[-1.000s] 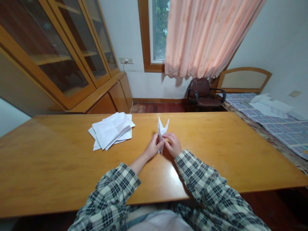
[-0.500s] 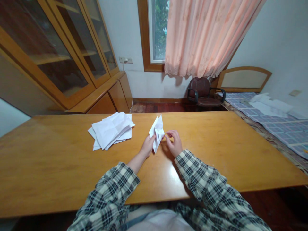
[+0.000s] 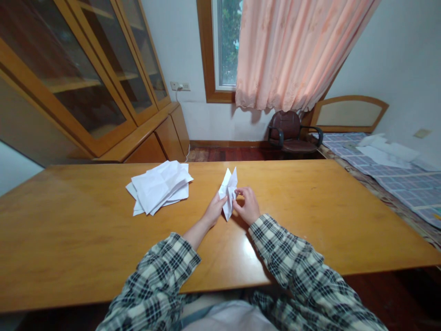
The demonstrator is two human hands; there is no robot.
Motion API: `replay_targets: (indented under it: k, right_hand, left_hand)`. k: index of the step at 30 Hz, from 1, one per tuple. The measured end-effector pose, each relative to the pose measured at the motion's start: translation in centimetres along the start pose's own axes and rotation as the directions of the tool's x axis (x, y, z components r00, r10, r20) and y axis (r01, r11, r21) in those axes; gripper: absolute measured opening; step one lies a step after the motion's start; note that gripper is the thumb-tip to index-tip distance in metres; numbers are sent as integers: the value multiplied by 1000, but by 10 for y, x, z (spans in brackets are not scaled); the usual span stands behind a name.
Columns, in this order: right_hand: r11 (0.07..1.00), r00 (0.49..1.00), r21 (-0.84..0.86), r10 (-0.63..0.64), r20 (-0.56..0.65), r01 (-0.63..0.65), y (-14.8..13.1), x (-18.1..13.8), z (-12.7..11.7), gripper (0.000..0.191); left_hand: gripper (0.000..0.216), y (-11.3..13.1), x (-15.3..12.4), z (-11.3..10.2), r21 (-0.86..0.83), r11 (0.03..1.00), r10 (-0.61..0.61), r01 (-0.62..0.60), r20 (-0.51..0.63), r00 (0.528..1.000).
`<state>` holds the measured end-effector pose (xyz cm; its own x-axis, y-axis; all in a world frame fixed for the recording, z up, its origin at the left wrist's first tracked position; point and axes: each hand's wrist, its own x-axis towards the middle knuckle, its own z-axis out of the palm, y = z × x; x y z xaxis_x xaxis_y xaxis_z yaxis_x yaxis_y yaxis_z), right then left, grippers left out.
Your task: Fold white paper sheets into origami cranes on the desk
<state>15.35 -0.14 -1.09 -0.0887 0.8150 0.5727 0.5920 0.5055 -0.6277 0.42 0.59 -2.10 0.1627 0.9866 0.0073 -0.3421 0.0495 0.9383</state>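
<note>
Background: pale walls are framing a window point(image 3: 228, 50), which a peach curtain point(image 3: 296, 50) is partly covering; a glass-doored cabinet point(image 3: 89, 92) is filling the upper left.
Wooden table point(image 3: 303, 216): its long top is stretching across the view below both hands.
Folded white paper point(image 3: 227, 191): it is pointing two tips upward and one downward, sitting between the hands just above the middle of the tabletop.
Left hand point(image 3: 212, 210): it is grasping the paper from the left, the thumb pressing on the near face.
Right hand point(image 3: 250, 205): its thumb and forefinger are pinching the paper's right edge, the other fingers curling.
Latest change: compared with half a second ago, the paper is sitting slightly farther right and more upright, and the right fingertips — then just beside the edge — are now meeting it. Both hands are thus sharing the folding work, the left probably steadying while the right is shaping.
Count at the hands: one folded piece, two hands, two plaid sleeves point(image 3: 289, 253).
Count of loose sheets: one pile of creased white sheets point(image 3: 161, 186) is lying well to the left — several, overlapping too much for an exact number.
Count of furniture: one table, one cabinet, one maroon armchair point(image 3: 287, 126), one bed point(image 3: 409, 186).
</note>
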Motion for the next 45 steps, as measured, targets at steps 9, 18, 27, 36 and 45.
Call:
replay_targets:
  k: [9,18,27,36,45]
  right_hand:
    - [961,975,209,203,-95,-180,3,3,3,19]
    - [851,949,431,311,49,-301,10,4,6,30]
    - [934,956,264,276,-104,-241,4,7,-1,28]
    - [933,988,331,153,-18,-138,-7,5,-2,23]
    - [830,959,497,285,11,-252,-5,5,0,26]
  left_hand:
    - [59,-3,1,-2,-56,998,-14,15,11,1000]
    - [53,-7,5,-5,17,1000,9,-9,-16,1000]
    - [55,0,-3,-3,446,818,413,-363,-15,911]
    - [21,4,-5,-3,612,704,448,-361,11,894]
    - [25,6,5,-11,506,847,256,-164,-118,959]
